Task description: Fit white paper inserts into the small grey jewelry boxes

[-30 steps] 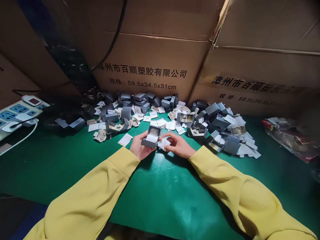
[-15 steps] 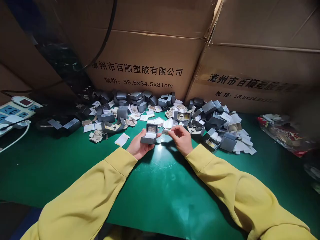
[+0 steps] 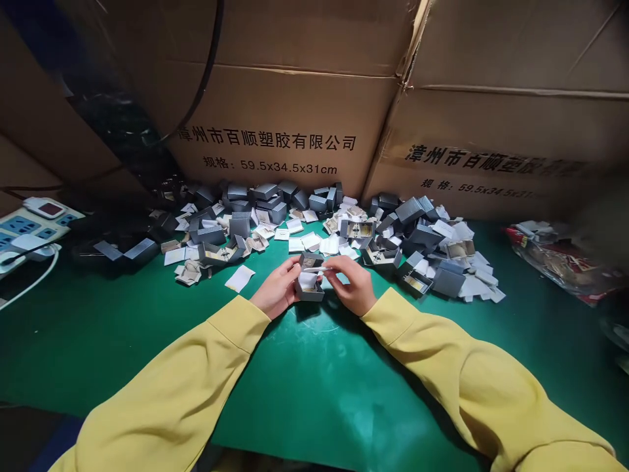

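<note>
My left hand (image 3: 276, 290) is closed on the side of a small grey jewellery box (image 3: 311, 297), which is tilted with its lid raised. White lining shows inside the box. My right hand (image 3: 352, 283) pinches a thin white insert (image 3: 313, 269) between thumb and fingertips. The insert is seen nearly edge-on, over the box opening; whether it touches the box I cannot tell. A loose white piece (image 3: 240, 278) lies on the green table just left of my left hand.
Behind my hands, grey boxes and pale inserts lie heaped in a left pile (image 3: 240, 224) and a right pile (image 3: 425, 236). Large cartons (image 3: 295, 98) stand at the back. A power strip (image 3: 32, 226) is at far left, a plastic bag (image 3: 565, 262) at far right.
The jewellery box has moved right and a little nearer to me, and its lid is turned. My right hand has brought the white insert leftward over the box.
</note>
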Available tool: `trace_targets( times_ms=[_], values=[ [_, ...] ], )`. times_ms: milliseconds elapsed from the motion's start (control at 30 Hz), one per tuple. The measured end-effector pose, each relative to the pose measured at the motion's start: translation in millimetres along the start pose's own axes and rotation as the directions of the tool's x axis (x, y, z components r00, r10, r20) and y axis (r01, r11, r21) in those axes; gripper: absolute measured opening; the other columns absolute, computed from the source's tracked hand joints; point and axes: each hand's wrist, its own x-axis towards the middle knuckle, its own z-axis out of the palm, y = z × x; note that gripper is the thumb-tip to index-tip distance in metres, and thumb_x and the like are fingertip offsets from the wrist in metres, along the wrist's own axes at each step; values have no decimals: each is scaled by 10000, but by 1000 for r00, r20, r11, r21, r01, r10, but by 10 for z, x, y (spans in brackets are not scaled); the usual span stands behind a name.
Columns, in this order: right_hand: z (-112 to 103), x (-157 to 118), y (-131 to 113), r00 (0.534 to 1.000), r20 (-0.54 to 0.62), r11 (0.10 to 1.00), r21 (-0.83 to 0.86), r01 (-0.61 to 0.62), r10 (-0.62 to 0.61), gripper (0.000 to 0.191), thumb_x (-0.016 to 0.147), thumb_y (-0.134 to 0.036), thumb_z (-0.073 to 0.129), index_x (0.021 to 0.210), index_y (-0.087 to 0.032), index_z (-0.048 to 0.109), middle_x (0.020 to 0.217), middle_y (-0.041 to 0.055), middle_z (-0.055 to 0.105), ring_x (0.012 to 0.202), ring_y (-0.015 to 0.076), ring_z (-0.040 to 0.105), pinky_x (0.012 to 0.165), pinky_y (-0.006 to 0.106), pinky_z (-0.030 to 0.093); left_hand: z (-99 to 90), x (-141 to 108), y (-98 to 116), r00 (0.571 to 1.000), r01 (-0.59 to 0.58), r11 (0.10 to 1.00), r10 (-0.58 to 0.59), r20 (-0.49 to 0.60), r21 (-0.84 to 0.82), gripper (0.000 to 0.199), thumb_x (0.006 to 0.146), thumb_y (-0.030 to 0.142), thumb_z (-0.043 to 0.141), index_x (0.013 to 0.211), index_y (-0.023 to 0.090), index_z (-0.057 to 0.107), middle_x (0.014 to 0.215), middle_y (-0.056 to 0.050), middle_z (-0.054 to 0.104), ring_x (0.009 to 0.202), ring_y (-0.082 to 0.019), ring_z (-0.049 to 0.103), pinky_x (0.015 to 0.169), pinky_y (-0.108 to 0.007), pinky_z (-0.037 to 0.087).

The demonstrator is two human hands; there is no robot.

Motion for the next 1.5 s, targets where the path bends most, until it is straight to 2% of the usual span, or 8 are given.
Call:
trace_targets(
  times_ms=[167,333,600,767,1033,1167,1267,1500],
  values=[
    [4,9,20,989,35,978,-146,149,-145,139,848,-166,500,933,-213,598,841,56,646,803,155,581,698,293,502,-13,-4,-13,1000,6,1000,-6,-17,-3,438,832,252,539,1260,206,461,1008,-102,653,746,-151,637,603,-264,528],
    [10,18,40,990,12,969,-204,143,-143,138,840,-153,507,913,-210,610,811,49,656,774,163,564,684,306,491,-17,-3,-29,1000,10,1000,-10,19,21,517,794,265,588,1290,217,452,1019,-95,650,772,-162,626,629,-273,512],
    [11,-22,97,991,94,980,-164,112,-97,218,838,-166,515,1007,-251,623,860,41,667,789,172,541,708,326,480,-2,-26,-18,999,-1,998,-1,35,68,489,760,307,635,1229,237,510,1104,-93,611,831,-171,601,682,-298,515],
    [-6,-17,103,998,38,977,-206,50,-43,167,827,-222,541,921,-274,669,848,55,626,788,180,513,677,336,474,11,-51,-12,996,18,996,-25,84,82,467,776,313,615,1224,238,505,1103,-95,609,865,-185,613,692,-307,524],
    [-4,17,55,998,4,981,-184,65,-66,131,832,-188,521,922,-227,608,799,46,619,746,167,524,660,305,449,29,-55,-8,994,27,993,-39,102,118,463,795,312,594,1236,237,477,1111,-111,605,911,-219,628,686,-323,536],
    [-4,15,43,1000,-16,985,-173,-16,14,108,811,-198,530,908,-213,576,748,31,561,696,152,509,624,284,436,28,-60,-16,992,23,990,-39,116,137,492,780,330,611,1244,232,481,1119,-119,605,943,-239,620,715,-338,526],
    [-2,4,29,993,-11,984,-131,-118,118,198,757,-189,549,953,-217,552,723,3,513,655,135,491,595,264,426,17,-75,-40,993,19,987,-38,112,159,500,758,329,637,1232,235,508,1182,-122,577,977,-250,601,711,-319,518],
    [24,-32,-5,941,22,940,46,-338,337,292,648,-181,550,937,-221,538,723,-22,500,612,110,468,522,222,416,-4,-101,-57,993,18,984,-39,115,176,488,725,313,672,1194,236,559,1179,-104,587,1001,-245,583,750,-308,494]
  ],
)
